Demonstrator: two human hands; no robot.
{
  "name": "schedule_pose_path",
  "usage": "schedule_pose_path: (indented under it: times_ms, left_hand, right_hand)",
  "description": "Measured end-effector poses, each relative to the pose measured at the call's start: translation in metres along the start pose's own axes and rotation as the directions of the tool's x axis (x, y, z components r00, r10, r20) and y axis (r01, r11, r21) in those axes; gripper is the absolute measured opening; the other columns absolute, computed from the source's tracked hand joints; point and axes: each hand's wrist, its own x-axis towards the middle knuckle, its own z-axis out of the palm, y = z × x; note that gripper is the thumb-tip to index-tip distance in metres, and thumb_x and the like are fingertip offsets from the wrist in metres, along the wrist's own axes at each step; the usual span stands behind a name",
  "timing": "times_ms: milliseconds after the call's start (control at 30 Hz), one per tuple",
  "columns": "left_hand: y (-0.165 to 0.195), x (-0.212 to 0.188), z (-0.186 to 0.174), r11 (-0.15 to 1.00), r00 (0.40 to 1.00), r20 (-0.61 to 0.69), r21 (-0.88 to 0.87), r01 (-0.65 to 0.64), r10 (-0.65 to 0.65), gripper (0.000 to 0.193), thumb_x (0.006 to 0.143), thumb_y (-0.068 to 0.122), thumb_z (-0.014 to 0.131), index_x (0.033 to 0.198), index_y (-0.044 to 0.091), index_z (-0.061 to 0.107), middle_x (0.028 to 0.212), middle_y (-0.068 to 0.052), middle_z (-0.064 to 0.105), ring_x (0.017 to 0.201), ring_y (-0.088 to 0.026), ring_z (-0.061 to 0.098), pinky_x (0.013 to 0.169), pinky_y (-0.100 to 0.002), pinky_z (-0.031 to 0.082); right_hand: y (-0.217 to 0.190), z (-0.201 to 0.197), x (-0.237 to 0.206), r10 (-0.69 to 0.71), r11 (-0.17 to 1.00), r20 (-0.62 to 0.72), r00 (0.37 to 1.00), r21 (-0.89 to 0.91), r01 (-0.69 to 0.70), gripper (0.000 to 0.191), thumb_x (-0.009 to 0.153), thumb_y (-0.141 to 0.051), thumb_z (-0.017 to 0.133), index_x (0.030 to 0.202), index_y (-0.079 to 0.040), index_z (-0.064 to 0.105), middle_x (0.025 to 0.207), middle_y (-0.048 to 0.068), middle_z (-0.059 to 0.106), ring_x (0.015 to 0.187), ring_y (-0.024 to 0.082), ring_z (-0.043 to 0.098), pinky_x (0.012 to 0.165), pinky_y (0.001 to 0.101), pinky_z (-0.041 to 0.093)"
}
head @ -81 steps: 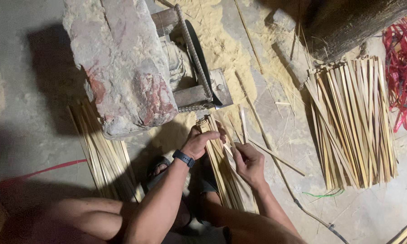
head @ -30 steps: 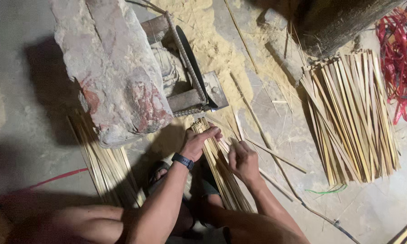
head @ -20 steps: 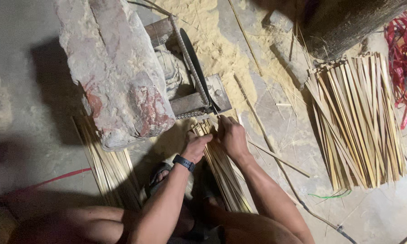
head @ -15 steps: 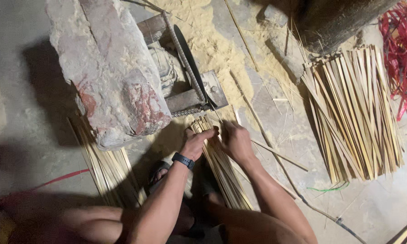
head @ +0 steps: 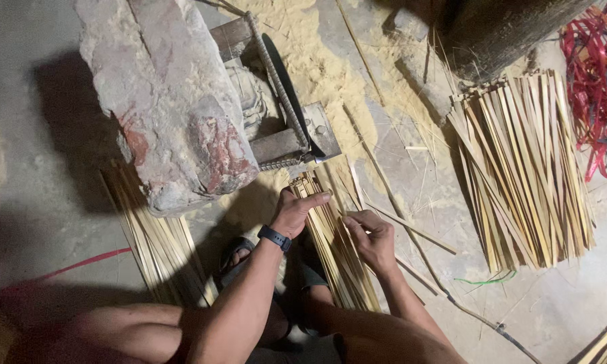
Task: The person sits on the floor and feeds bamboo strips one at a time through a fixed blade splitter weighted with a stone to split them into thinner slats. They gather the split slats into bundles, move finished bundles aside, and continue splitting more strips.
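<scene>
- Step in hand, judged: squaring up a bundle of bamboo strips [head: 334,249] lying on the floor [head: 40,168] in front of the knees, far ends toward the blade fixture [head: 293,131]
- Left hand [head: 297,212] laid over the top end of the bundle, grip spread, fingers flat and extended across the strip tips, not clamped round anything
- Right hand [head: 371,236] just beside it on the right edge of the same bundle, grip half curled, fingertips seemingly pinching one or two strips; exact hold too small to confirm
- Bundle touching both hands, ends nearly under the fixture, which is weighted by a large stone [head: 172,101]
- Second flat pile of strips [head: 158,243] to the left, bigger fanned pile [head: 526,168] well apart on the right, sawdust [head: 317,61] around the blade
- Next move, judged: needs one strip separated cleanly from its neighbours and its end lined up with the blade, fingers kept off the edge
</scene>
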Motion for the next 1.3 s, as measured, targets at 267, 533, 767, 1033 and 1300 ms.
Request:
schedule_pose_path:
  times_ms: [267, 533, 767, 1033, 1300]
  left_hand:
    - [-0.009, 0.005, -0.014, 0.999, 0.999, -0.025, -0.029, 0.032, -0.032, 0.088, 0.067, 0.024, 0.092, 0.130, -0.022, 0.052, 0.133, -0.031, 0.065, 0.134, -0.036, 0.057, 0.124, -0.048, 0.028]
    - [-0.021, 0.020, -0.019, 0.997, 0.982, -0.171, 0.016, 0.081, -0.077, 0.087, 0.079, 0.024, 0.092, 0.141, -0.008, 0.040, 0.144, -0.021, 0.060, 0.145, -0.027, 0.043, 0.126, -0.049, 0.012]
    - [-0.014, 0.014, -0.011, 0.999, 0.999, -0.032, 0.042, 0.002, -0.001, 0.039, 0.089, 0.018, 0.076, 0.119, -0.007, 0.072, 0.125, -0.015, 0.075, 0.131, -0.022, 0.062, 0.119, -0.037, 0.032]
    - [-0.033, 0.025, -0.016, 0.992, 0.993, -0.072, -0.093, 0.083, -0.090, 0.130, 0.087, 0.011, 0.081, 0.141, -0.003, -0.036, 0.138, -0.022, 0.066, 0.134, -0.029, 0.061, 0.119, -0.040, 0.042]
    - [-0.037, 0.033, -0.025, 0.997, 0.970, -0.243, 0.057, 0.043, -0.027, 0.134, 0.077, 0.016, 0.092, 0.146, -0.017, -0.018, 0.151, -0.036, 0.040, 0.141, -0.035, 0.046, 0.121, -0.043, 0.028]
  right_hand:
    - [-0.033, 0.005, 0.020, -0.124, 0.919, -0.030, 0.992, -0.381, 0.104, 0.023, 0.094, -0.011, 0.066, 0.111, -0.002, 0.078, 0.067, 0.013, 0.066, 0.052, 0.019, 0.059, 0.048, 0.0327, 0.047]
    - [-0.027, 0.043, 0.089, -0.111, 0.909, 0.023, 0.994, -0.402, 0.111, 0.025, 0.105, -0.017, 0.062, 0.094, 0.002, 0.073, 0.068, 0.017, 0.061, 0.051, 0.023, 0.053, 0.053, 0.0406, 0.045]
    - [-0.044, 0.011, 0.047, -0.127, 0.845, 0.038, 0.991, -0.520, 0.128, 0.023, 0.100, -0.019, 0.064, 0.103, -0.002, 0.079, 0.071, 0.017, 0.067, 0.054, 0.026, 0.061, 0.058, 0.0418, 0.053]
    - [-0.039, 0.001, 0.017, 0.006, 0.981, 0.053, 0.999, -0.196, 0.004, 0.021, 0.096, -0.013, 0.063, 0.107, -0.001, 0.077, 0.096, 0.015, 0.075, 0.067, 0.023, 0.070, 0.046, 0.0328, 0.056]
    - [-0.037, 0.030, 0.051, -0.422, 0.818, -0.091, 0.902, -0.468, 0.335, 0.018, 0.091, -0.001, 0.072, 0.108, 0.001, 0.075, 0.081, 0.015, 0.068, 0.061, 0.031, 0.067, 0.053, 0.0403, 0.053]
